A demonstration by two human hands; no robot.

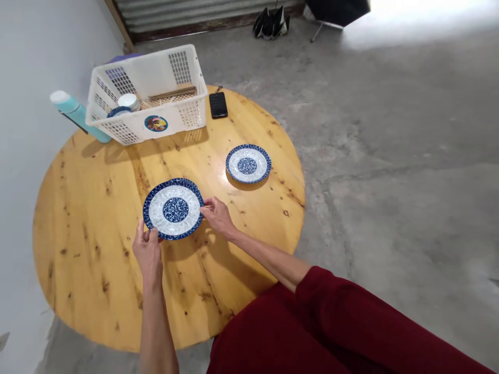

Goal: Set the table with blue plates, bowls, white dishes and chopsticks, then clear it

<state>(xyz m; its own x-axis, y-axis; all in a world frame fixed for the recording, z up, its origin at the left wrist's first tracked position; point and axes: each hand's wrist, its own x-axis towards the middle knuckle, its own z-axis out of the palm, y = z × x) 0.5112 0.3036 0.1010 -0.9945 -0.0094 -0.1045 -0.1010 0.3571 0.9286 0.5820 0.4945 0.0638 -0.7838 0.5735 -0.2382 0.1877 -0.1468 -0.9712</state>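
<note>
A blue-and-white patterned plate [159, 210] is held over the wooden table by both hands. My left hand [148, 249] grips its lower left rim, thumb on top and fingers partly hidden underneath. On the right rim, my right hand [218, 216] is closed with thumb and fingers pinching the edge. A second plate [247, 165] of the same pattern rests on the table, beyond my right hand and to the right. Whether the held plate touches the tabletop anywhere, I cannot tell.
At the back of the round table [89, 249] stands a white plastic basket [136, 129] with white bowls [128, 102], a blue-rimmed dish and chopsticks inside. A turquoise bottle [83, 115] leans left of it; a black phone [218, 105] lies right. Concrete floor [390, 182] surrounds the table.
</note>
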